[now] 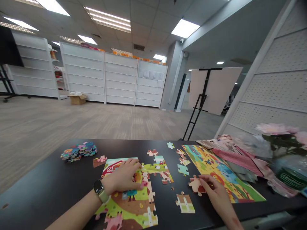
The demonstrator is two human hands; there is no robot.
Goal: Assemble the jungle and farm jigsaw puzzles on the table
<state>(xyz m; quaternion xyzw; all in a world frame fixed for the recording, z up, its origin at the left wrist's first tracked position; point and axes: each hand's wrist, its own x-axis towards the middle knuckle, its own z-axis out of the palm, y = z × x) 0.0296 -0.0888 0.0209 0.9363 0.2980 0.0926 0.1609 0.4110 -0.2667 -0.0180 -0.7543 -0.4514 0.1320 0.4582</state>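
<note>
A partly joined farm jigsaw puzzle (139, 207) lies on the black table, with a red barn, a pink pig and a gap on its right side. My left hand (126, 177), with a watch on the wrist, rests flat across its upper part and covers some of the picture. To the right, my right hand (214, 191) pinches a brown-and-cream puzzle piece (197, 186) at or just above the tabletop. A piece with a white fence (185, 203) lies just below it. Further up are a pale green piece (183, 170) and several other loose pieces.
A heap of blue puzzle pieces (80, 151) sits at the table's far left, near a pink-and-brown piece (100, 160). On the right lie a yellow animal picture sheet (220, 174) and a pink cloth (240, 156). A clear bottle with a green label (292, 175) and pink flowers (275, 128) stand beyond.
</note>
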